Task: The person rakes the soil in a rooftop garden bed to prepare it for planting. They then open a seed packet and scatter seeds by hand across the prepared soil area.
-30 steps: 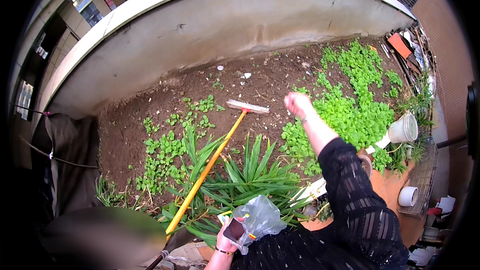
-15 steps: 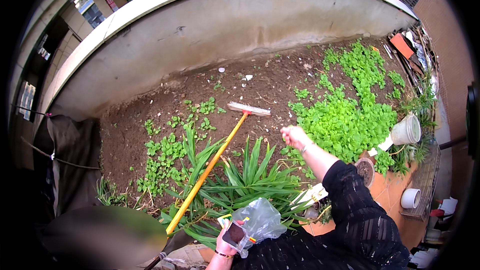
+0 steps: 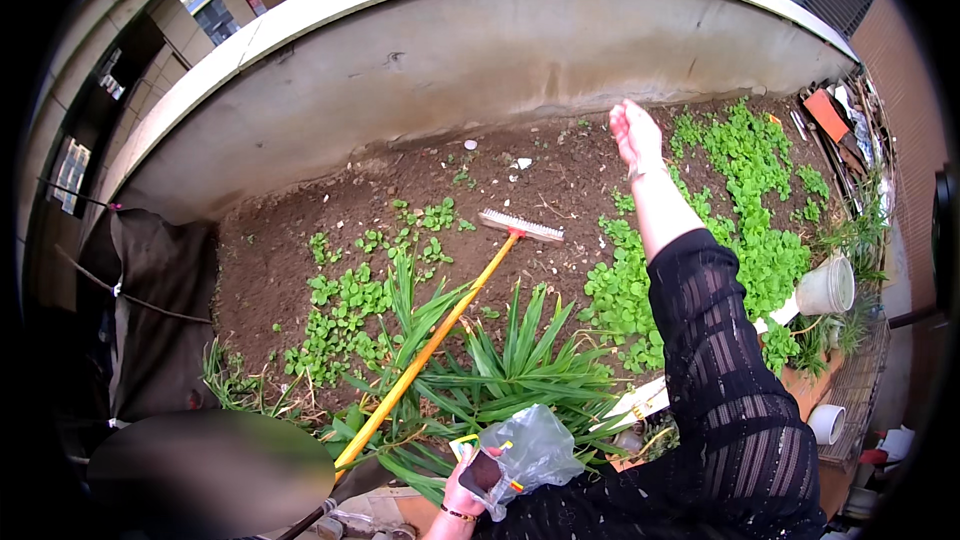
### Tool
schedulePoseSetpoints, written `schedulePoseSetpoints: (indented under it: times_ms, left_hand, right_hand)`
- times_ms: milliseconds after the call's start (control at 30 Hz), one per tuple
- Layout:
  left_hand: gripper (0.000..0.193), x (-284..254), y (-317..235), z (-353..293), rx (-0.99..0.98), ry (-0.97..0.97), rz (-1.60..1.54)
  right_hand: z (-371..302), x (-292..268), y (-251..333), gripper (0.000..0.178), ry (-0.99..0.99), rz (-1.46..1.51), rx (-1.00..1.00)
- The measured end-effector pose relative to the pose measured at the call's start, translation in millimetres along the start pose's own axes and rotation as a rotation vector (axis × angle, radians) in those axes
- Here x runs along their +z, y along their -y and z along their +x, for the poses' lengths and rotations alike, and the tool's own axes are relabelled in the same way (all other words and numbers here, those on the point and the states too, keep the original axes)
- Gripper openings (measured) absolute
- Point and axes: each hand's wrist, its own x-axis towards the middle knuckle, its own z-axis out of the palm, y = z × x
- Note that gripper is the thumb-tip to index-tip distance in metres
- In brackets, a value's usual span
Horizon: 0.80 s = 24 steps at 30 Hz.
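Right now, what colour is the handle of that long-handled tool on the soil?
The handle is yellow-orange; it shows best in the head view.

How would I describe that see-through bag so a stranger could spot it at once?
Find the soil bed, then the long-leaved green plant at its near edge. Just below that plant, the person's left hand holds the bag. It is crumpled, clear plastic with dark brown contents showing, whereas its neighbours are green leaves and black clothing.

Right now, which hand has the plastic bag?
The left hand, low near the picture's lower edge: it holds the clear plastic bag. The right hand is stretched out over the soil, with no bag.
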Motion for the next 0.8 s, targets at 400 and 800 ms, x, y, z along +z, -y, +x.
schedulePoseSetpoints:
  times_ms: [400, 800]
  left_hand:
    - [0.049, 19, -13, 1, -0.031, -0.057, 0.073]
    - [0.047, 30, 3, 20, 0.008, 0.091, 0.086]
  right_hand:
    - [-215, -132, -118, 0.010, -0.116, -0.392, 1.039]
    - [-19, -79, 108, 0.056, -0.075, -0.387, -0.035]
